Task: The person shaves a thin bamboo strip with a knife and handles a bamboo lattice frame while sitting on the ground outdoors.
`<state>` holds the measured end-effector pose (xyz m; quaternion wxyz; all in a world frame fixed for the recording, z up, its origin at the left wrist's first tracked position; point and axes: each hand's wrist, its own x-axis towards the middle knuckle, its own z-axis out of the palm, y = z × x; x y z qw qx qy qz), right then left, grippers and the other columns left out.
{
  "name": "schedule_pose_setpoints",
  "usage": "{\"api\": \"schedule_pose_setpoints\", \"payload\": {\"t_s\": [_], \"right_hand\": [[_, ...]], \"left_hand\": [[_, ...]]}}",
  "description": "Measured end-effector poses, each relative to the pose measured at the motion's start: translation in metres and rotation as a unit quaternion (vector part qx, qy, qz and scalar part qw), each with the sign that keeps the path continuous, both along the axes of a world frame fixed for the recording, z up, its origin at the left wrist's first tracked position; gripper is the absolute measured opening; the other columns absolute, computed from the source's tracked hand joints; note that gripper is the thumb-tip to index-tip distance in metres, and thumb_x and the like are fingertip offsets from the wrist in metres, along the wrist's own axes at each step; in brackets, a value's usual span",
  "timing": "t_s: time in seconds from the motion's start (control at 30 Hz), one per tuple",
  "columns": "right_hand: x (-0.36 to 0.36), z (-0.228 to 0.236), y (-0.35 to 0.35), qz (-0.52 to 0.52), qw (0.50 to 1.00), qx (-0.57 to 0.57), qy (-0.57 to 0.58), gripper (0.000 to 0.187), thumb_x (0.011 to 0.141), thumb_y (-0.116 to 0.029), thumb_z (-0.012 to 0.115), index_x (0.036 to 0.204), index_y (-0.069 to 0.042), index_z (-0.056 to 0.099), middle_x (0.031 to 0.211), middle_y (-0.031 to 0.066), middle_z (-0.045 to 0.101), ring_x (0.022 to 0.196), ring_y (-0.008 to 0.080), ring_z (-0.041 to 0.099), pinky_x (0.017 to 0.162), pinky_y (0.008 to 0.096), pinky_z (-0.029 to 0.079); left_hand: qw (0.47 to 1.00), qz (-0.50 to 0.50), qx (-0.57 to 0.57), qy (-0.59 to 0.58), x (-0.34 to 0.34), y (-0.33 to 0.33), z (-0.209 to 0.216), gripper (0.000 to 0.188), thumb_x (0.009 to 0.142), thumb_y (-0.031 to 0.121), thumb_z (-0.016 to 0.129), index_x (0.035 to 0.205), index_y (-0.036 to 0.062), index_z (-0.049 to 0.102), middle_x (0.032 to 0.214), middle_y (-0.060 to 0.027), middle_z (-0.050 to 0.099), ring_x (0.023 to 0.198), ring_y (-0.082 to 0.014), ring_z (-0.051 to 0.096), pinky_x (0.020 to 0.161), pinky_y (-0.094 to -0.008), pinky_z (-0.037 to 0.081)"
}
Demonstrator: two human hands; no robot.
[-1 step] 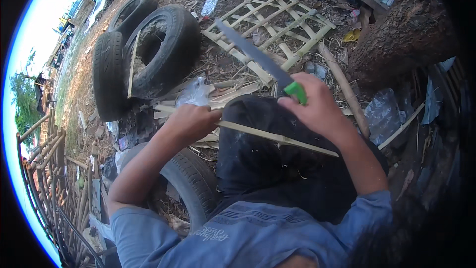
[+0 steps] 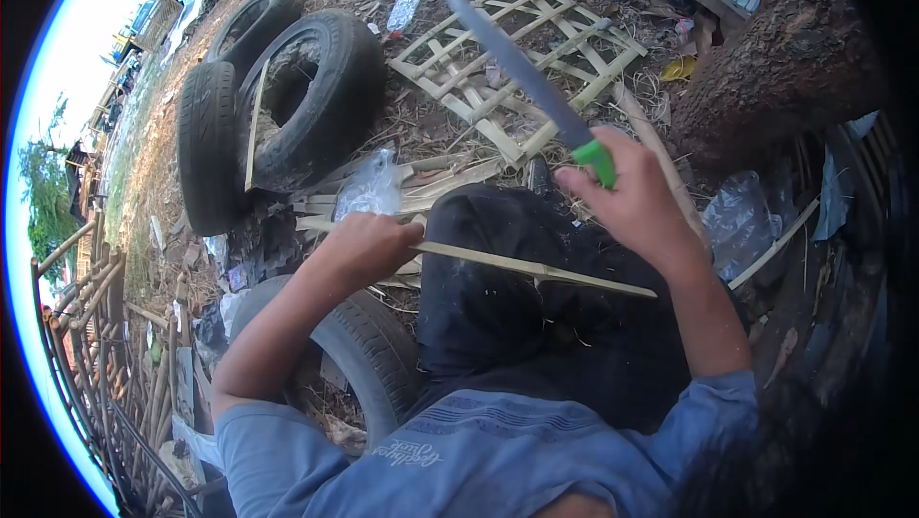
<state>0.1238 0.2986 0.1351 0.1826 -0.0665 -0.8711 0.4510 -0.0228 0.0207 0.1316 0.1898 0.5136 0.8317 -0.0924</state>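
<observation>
My left hand (image 2: 369, 248) is closed around a thin bamboo strip (image 2: 598, 281), near the strip's left part. The strip slants across my dark trousers (image 2: 479, 326), its free end lying toward the right. My right hand (image 2: 627, 202) grips the green handle of a long knife (image 2: 522, 68), held up above the strip and apart from it. The blade points up and to the left, over a woven bamboo lattice panel (image 2: 496, 141) on the ground. Whether the blade has teeth cannot be made out.
Tyres (image 2: 335, 106) stand at the far left, and another tyre (image 2: 378, 355) lies beside my left arm. Split bamboo pieces (image 2: 450, 178) and a clear plastic bag (image 2: 373, 188) lie ahead. A thick tree trunk (image 2: 780, 87) rises at the right. Bamboo fencing (image 2: 96, 336) stands at left.
My right hand and the knife have shifted slightly to the right, with the blade tip higher. My left hand has moved a little left and down with the strip.
</observation>
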Motion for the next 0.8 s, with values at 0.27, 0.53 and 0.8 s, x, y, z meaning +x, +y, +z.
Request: {"api": "schedule_pose_setpoints", "payload": {"t_s": [0.27,0.53,0.8], "right_hand": [[0.058,-0.042,0.033,-0.088,0.969,-0.226,-0.049,0.028,0.096,-0.028,0.057,0.082,-0.006,0.050,0.060,-0.0028,0.049,0.052,0.0020,0.045,0.044,0.0204,0.035],[0.062,-0.133,0.029,-0.135,0.975,-0.139,-0.106,0.032,0.101,-0.025,0.045,0.078,-0.003,0.049,0.056,-0.0022,0.040,0.050,0.0057,0.038,0.047,0.0267,0.030],[0.053,-0.154,0.028,-0.207,0.966,-0.100,-0.116,0.033,0.099,-0.026,0.048,0.085,0.002,0.054,0.061,0.0217,0.053,0.060,0.0408,0.056,0.052,0.0431,0.040]], "left_hand": [[0.927,0.189,0.165,-0.278,0.023,-0.050,-0.066,0.032,0.100,0.027,0.047,0.087,-0.0015,0.053,0.061,-0.0124,0.046,0.059,-0.0192,0.041,0.059,-0.0358,0.038],[0.854,0.327,0.097,-0.394,0.060,-0.053,-0.130,0.050,0.102,0.038,0.042,0.075,-0.0033,0.050,0.059,-0.0054,0.044,0.059,-0.0137,0.040,0.057,-0.0341,0.039],[0.875,0.346,0.088,-0.328,0.058,-0.044,-0.141,0.054,0.101,0.038,0.046,0.065,-0.0030,0.048,0.055,-0.0013,0.041,0.056,-0.0099,0.036,0.051,-0.0323,0.035]]}}
